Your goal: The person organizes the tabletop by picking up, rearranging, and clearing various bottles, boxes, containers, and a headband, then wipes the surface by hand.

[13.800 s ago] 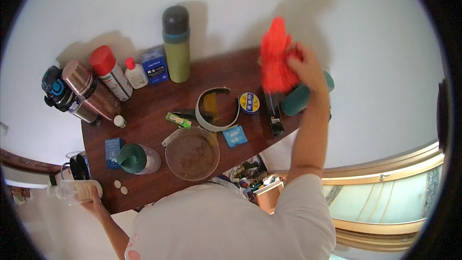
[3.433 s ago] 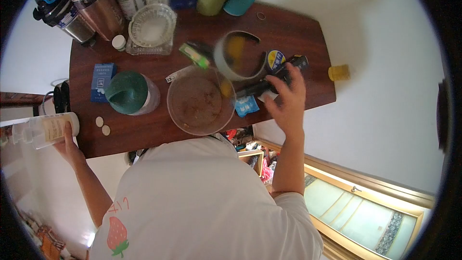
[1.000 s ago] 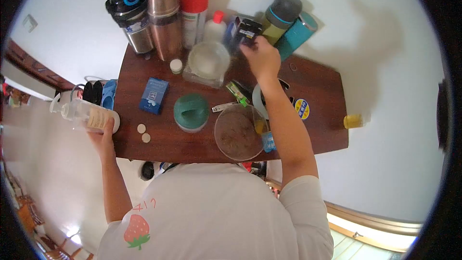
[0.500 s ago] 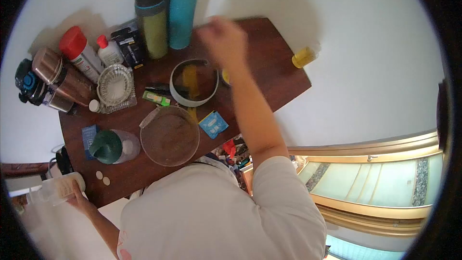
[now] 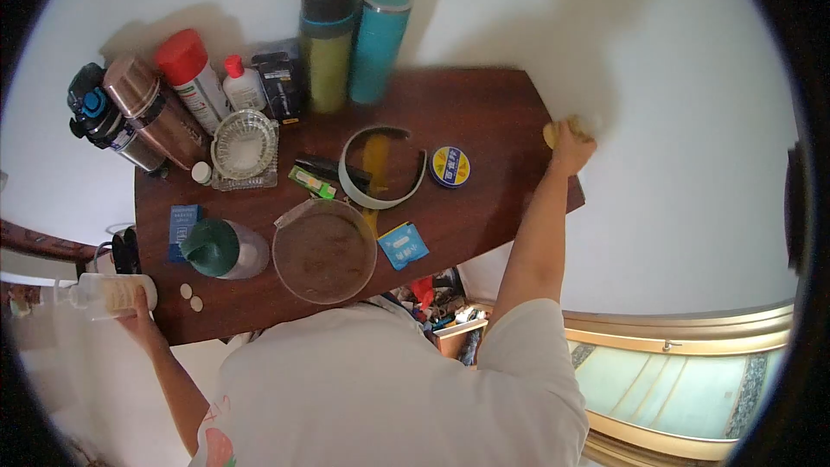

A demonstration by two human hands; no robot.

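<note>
At the table's left edge, my left hand (image 5: pixel 137 322) is wrapped round a translucent pump bottle (image 5: pixel 102 296), held lying on its side with its white end toward the table. My right arm is stretched out to the table's far right edge. There my right hand (image 5: pixel 572 154) is closed around a small yellow container (image 5: pixel 551 135) with a clear part, mostly hidden by the fingers. A round yellow-and-blue tin (image 5: pixel 450 167) lies between that hand and a white headband (image 5: pixel 380 201).
On the dark wooden table (image 5: pixel 493 112) stand a teal tumbler (image 5: pixel 380 43), an olive bottle (image 5: pixel 328 60), a copper flask (image 5: pixel 160 117) and a red-capped spray can (image 5: pixel 192 82). Nearer are a glass ashtray (image 5: pixel 245 147), a green-lidded jar (image 5: pixel 225 248), a round clear container (image 5: pixel 325 251) and a blue packet (image 5: pixel 403 246).
My right hand has moved right from above the table's back edge to the yellow container and closed on it, uncovering the round tin. My left hand still holds the pump bottle. The view has shifted.
</note>
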